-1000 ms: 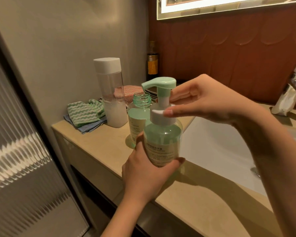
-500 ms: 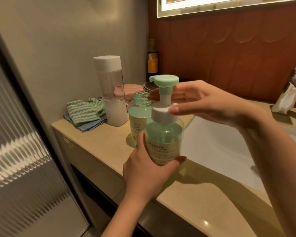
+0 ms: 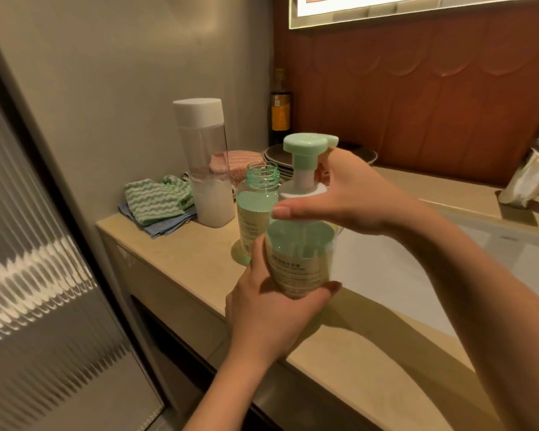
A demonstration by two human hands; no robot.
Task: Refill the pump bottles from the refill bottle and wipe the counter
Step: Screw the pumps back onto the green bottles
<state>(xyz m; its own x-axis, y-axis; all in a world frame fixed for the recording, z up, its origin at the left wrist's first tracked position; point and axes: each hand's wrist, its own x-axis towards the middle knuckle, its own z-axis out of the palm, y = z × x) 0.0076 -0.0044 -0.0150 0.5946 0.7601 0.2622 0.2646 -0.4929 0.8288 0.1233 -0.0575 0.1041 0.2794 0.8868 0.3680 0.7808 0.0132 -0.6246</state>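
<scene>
The pump head (image 3: 305,146) has turned, its nozzle swinging from left toward the back. At centre frame, by the worktop (image 3: 181,253) edge, the left hand (image 3: 271,309) grips the upright pump bottle (image 3: 299,256). The right hand (image 3: 355,197) pinches its white collar (image 3: 302,192) directly above.

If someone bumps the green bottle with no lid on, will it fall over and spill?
Probably not from a light nudge: the open green bottle is short, wide and mostly full, so likely heavy and steady. A hard bump could slosh liquid out, since its neck has no cap. It might slide on the smooth counter first.
</scene>
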